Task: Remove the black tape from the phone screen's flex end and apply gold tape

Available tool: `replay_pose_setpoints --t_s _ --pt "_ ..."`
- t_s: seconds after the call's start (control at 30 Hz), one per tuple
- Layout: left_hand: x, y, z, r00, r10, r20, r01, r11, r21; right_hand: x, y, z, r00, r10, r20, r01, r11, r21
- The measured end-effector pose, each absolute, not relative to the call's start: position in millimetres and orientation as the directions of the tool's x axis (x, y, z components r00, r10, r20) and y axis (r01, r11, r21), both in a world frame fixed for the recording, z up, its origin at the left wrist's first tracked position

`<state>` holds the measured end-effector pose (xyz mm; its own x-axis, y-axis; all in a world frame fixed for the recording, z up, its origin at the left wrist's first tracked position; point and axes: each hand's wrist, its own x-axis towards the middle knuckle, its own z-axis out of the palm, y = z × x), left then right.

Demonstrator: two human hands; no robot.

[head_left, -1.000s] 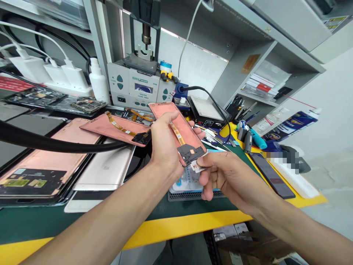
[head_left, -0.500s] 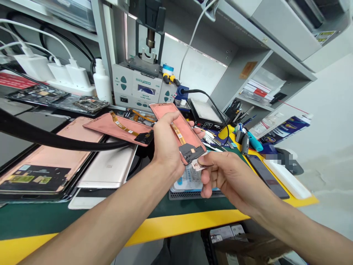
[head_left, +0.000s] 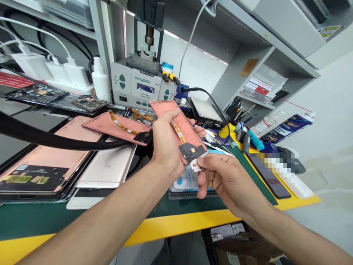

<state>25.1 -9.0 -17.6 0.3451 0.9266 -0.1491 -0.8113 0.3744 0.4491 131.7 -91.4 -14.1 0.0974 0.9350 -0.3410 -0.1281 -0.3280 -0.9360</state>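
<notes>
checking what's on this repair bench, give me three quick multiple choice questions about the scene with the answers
1. Where is the small white label?
a) on the green mat
b) pinched in the right hand
c) on a shelf

2. What colour is the ribbon cable on the phone screen panel in the left hand?
a) blue
b) white
c) orange-yellow

3. Which side of that panel faces the camera?
a) the copper-coloured back
b) a lit display
c) a bare circuit board

Answers:
1. b, the fingers pinch it at the panel's lower end.
2. c, the strip runs orange-yellow down the panel.
3. a, the pinkish copper surface shows, carrying the ribbon cable and a black patch.
</notes>
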Motion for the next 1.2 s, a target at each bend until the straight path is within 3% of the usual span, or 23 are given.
replay_pose_setpoints --t_s 1.2 --pt "24.6 -8.0 -17.0 0.336 0.921 -0.197 -0.801 0.39 0.454 134.7 -94.3 -20.5 0.071 0.946 -0.316 -0.107 -0.308 -0.945"
